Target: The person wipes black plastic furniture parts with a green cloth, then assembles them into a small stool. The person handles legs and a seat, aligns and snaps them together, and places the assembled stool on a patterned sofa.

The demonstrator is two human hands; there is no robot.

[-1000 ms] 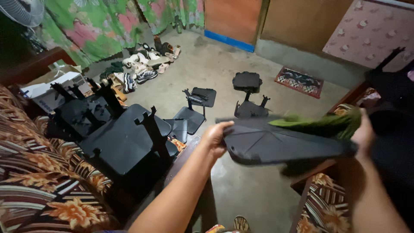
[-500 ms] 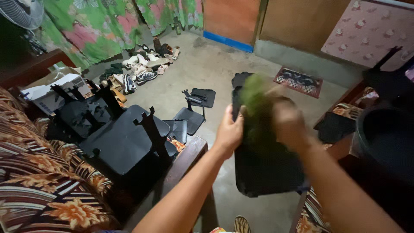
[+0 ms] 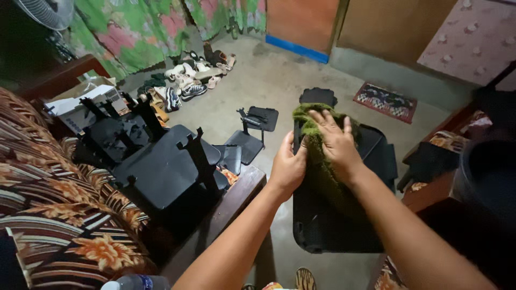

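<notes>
A flat black plastic panel [image 3: 328,228] stands on edge in front of me, its broad face toward me. My left hand [image 3: 286,167] grips its left edge. On the upper part of the panel's face my right hand [image 3: 334,140] presses a green fuzzy cloth [image 3: 322,172], which hangs down below the palm. Both forearms reach in from the bottom of the view.
Stacked black plastic panels with upright brackets [image 3: 161,166] lie on a patterned sofa [image 3: 48,215] at left. More black parts [image 3: 252,129] sit on the concrete floor. Several shoes [image 3: 183,80] line a floral curtain. A small patterned mat [image 3: 386,101] lies by the far wall.
The panel has swung from lying flat at chest height to standing upright. My right hand brought the green cloth from the panel's right end onto its face.
</notes>
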